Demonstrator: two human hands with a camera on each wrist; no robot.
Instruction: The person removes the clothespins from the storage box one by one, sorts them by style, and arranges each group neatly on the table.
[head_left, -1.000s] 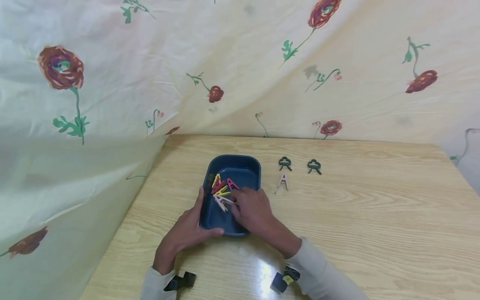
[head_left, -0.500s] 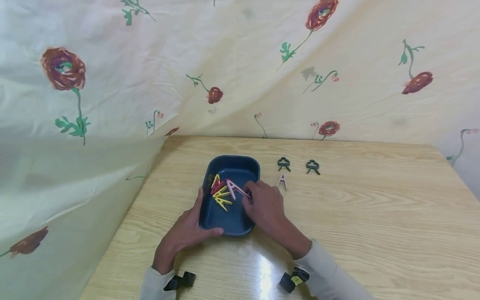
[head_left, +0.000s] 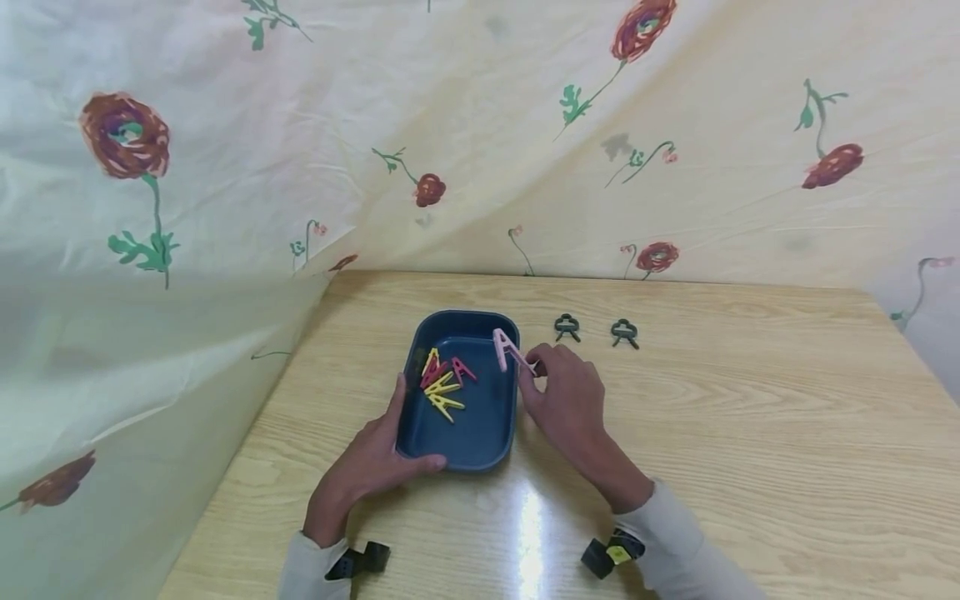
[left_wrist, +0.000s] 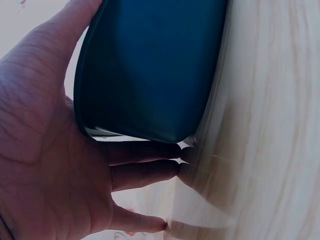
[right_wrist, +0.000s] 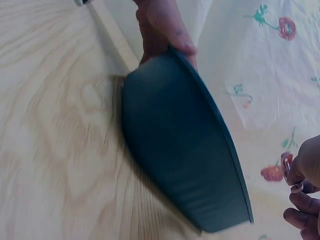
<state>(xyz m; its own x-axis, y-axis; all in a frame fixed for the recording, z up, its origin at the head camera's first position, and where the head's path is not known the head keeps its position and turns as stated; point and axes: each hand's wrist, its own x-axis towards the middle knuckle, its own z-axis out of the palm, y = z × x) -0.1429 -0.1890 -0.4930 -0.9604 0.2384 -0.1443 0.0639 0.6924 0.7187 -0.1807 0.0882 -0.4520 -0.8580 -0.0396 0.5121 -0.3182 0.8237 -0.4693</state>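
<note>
My right hand (head_left: pixel 566 396) pinches a pale pink clothespin (head_left: pixel 513 349) by one leg, over the right rim of a dark blue plastic tray (head_left: pixel 476 446). In the right wrist view only the fingertips of that hand (right_wrist: pixel 306 192) show at the right edge, beyond the tray wall (right_wrist: pixel 175 140). Inside the tray lie several yellow clothespins (head_left: pixel 446 405) and red-pink clothespins (head_left: pixel 462 369), bunched toward the left. My left hand (head_left: pixel 371 458) lies along the tray's near left corner, thumb at the front edge. Its fingers (left_wrist: pixel 142 175) stretch out straight against the tray's outside in the left wrist view.
Two dark green clips (head_left: pixel 567 327) stand apart on the wooden table (head_left: pixel 750 400), beyond my right hand. Behind the table hangs a cream cloth (head_left: pixel 487 108) with printed flowers, and it also runs down the left side.
My right hand has picked the pale pink clothespin from the pile and carried it up and right to the rim. It now covers the pink clothespin on the table. The left hand stays put.
</note>
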